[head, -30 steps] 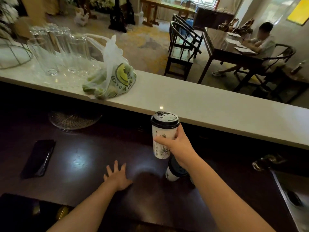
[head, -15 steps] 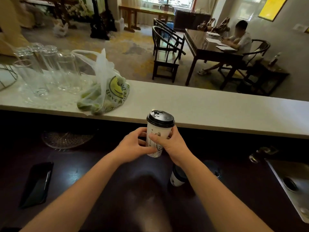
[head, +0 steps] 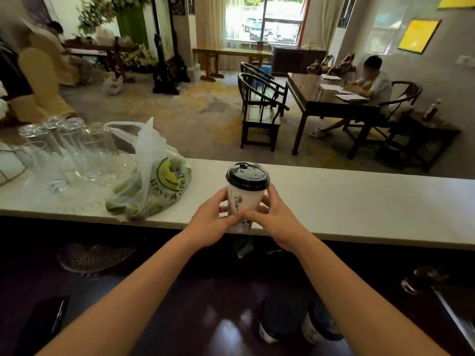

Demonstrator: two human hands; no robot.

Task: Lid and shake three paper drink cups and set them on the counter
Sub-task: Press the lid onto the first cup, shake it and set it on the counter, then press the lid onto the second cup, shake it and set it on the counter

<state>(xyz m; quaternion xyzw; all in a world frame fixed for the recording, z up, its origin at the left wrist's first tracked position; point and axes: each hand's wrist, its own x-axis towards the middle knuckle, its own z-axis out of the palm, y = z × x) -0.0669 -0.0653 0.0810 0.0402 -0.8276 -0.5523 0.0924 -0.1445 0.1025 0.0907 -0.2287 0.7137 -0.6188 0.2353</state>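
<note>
Both the left hand (head: 214, 222) and right hand (head: 270, 220) wrap the lidded cup (head: 245, 199), held at the counter (head: 359, 201) edge, dead ahead at twelve o'clock. If the black lid (head: 248, 176) isn't fully seated, shaking could pop it and spill; the bag (head: 154, 186) at ten o'clock crowds the landing spot.

Bright daylight from rear window (head: 262, 20); dim foreground, glare spots on dark worktop (head: 226, 327); wide-angle edge bending, slight blur.

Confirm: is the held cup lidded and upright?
Yes: a black lid caps the paper cup, held upright between left hand and right hand.
</note>
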